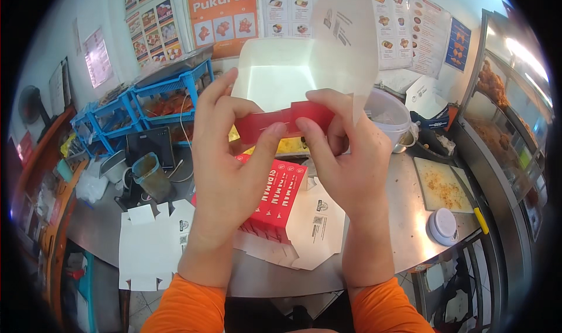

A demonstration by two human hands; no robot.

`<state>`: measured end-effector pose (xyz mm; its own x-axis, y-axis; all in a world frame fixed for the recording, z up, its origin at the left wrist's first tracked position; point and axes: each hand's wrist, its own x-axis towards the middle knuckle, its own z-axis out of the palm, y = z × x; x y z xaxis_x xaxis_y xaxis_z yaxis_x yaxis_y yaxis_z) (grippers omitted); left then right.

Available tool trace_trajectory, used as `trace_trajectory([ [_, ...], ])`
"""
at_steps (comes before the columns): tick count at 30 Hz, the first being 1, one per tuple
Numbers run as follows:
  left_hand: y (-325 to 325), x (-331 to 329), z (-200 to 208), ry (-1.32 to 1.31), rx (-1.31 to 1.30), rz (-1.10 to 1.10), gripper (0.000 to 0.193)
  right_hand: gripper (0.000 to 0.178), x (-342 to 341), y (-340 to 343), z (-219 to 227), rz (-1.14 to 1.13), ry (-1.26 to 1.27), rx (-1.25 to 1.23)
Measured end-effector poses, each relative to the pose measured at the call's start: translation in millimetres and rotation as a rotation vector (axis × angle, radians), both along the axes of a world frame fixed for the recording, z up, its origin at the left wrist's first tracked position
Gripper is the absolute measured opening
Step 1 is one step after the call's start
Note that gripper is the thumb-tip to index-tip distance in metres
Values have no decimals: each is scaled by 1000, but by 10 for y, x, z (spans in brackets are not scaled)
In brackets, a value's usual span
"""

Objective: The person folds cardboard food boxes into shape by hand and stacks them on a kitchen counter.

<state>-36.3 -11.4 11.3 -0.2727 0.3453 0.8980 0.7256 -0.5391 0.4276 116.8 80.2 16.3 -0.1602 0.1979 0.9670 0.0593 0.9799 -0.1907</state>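
Note:
Both my hands hold up a partly folded cardboard food box point(278, 84), white inside and red outside, with its long lid flap standing up at the right. My left hand point(225, 151) grips the left end of the red near wall, fingers behind and thumb in front. On the right end of that wall, my right hand point(354, 157) pinches a red tab between thumb and fingers. Below my hands, a stack of folded red cartons point(278, 201) lies on the metal counter. Flat white carton blanks point(319, 227) lie under and beside it, with another flat blank point(146, 248) at the left.
Blue plastic baskets point(170, 93) with food stand at the back left, near a dark tablet point(151, 148) and a plastic pitcher point(151, 175). At right are a cutting board point(442, 183), a yellow-handled knife point(481, 219), a white round container point(443, 224) and a glass fried-chicken case point(497, 98).

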Motion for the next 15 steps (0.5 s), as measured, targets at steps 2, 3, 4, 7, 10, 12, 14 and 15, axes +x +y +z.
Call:
trace_trajectory([
  [2,9,-12,-14,12,-3,1,25,29,-5,-4,-7,-34,17,-8],
  [3,13,-17,-22,23,-7,0,24,29,3,-27,-15,-42,76,-45],
  [4,7,-10,-21,21,-7,0,24,30,5,-38,-21,-50,136,-81],
  [7,-71,62,33,9,-28,-22,23,31,-26,19,-54,-16,310,-75],
  [10,-38,131,25,-119,-27,-184,24,35,0,5,-35,-29,346,31],
  [12,-14,113,-10,-72,58,-156,24,36,-43,-5,-45,-7,346,82],
  [14,-57,131,-7,-38,70,-78,24,35,-73,-10,-41,22,329,144],
  [15,-78,139,2,-4,82,-1,24,34,-75,-19,-31,34,323,166],
])
